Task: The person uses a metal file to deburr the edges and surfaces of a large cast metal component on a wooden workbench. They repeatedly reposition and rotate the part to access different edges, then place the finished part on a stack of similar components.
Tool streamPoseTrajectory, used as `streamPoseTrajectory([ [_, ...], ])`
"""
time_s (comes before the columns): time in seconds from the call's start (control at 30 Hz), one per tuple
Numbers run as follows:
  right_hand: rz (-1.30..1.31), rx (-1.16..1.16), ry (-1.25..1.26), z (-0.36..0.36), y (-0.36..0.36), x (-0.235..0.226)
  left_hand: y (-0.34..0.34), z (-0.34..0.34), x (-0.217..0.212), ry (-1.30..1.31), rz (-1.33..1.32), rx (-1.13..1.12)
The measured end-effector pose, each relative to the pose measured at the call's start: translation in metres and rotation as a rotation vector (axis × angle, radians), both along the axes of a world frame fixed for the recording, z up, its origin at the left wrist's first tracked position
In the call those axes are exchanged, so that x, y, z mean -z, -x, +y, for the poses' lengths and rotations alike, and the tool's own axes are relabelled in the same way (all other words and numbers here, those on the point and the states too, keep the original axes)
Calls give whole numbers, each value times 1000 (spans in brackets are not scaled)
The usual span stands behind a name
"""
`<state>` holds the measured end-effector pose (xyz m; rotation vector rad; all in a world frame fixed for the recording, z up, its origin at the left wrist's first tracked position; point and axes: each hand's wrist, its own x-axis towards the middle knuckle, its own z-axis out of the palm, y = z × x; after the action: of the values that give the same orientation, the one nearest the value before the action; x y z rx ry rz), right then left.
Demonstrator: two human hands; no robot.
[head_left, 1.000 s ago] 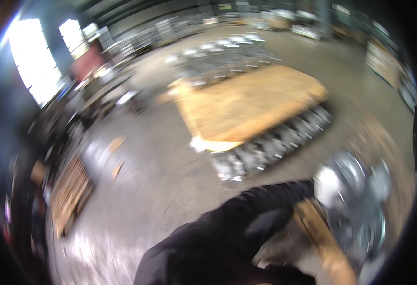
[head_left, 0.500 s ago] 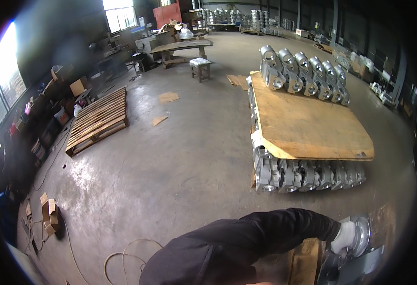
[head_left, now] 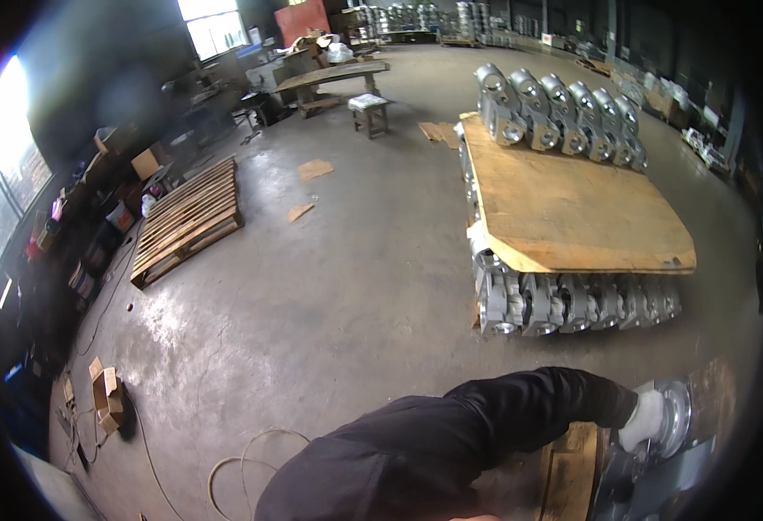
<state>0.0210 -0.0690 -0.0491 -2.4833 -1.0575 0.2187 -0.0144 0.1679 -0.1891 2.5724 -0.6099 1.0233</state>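
My left arm, in a black sleeve, comes in from the lower edge and reaches across to the right. The white-gloved left hand [head_left: 644, 420] grips a silver metal casting [head_left: 677, 419] with a round, ring-shaped end, at its near-left side. Most of its fingers are hidden against the metal. Below it lies a flat grey metal piece [head_left: 681, 473], partly blurred, beside a wooden board [head_left: 570, 473]. My right hand does not show.
Ahead on the right, a plywood sheet [head_left: 581, 204] covers a stack of silver castings [head_left: 572, 304], with more castings [head_left: 564, 117] standing on its far end. A wooden pallet [head_left: 190, 217], an open cardboard box [head_left: 106, 398] and a looped hose [head_left: 225, 464] lie on the left floor.
The view has shifted slightly, so the stack appears higher and farther right. My left hand stays on the same casting.
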Motion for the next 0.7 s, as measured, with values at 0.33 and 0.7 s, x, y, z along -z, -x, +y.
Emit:
streamPoseTrajectory([
  [0.33, -261, 324, -80, -226, 53, 34, 14, 31, -5, -148, 0, 79],
  [0.7, 164, 832, -538, -182, 125, 12, 3, 11, -66, -24, 389, 82],
])
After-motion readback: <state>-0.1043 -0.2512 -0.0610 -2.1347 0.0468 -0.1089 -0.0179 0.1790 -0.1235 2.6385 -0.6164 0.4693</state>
